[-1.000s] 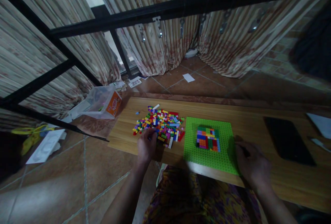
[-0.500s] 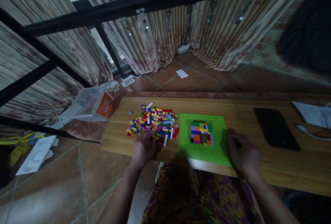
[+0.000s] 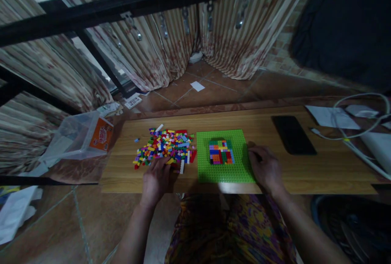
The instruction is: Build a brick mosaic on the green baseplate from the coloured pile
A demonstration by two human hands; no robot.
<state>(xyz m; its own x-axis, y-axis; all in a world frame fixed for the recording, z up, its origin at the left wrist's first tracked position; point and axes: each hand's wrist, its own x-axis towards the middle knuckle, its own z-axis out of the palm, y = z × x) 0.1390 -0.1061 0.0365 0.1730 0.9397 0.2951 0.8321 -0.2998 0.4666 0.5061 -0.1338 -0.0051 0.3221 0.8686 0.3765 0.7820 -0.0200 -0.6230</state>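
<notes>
Fingers of my left hand lie loosely spread, tips on the near edge of the heap of small multicoloured plastic bricks just left of centre frame; whether a brick is pinched under them I cannot tell, since the hand's back hides the tips. My right hand rests curled at the right edge of the flat bright green studded baseplate, fingertips touching its border; I cannot tell whether it grips or only steadies.

I judge the bricks light, hard and glossy, small enough to skid on the smooth pale wood-grain tabletop, so a fingertip pinch across a brick's short sides looks best to me. The baseplate seems thin, stiff and light, likely to slide unless pressed flat at an edge. A small square patch of mixed-colour bricks sits pressed onto its middle, studs up.

At left frame, a clear plastic tub with an orange label lies tipped on its side. A matt black flat rectangular slab lies right of the plate, well apart, with white cable looping at far right.
</notes>
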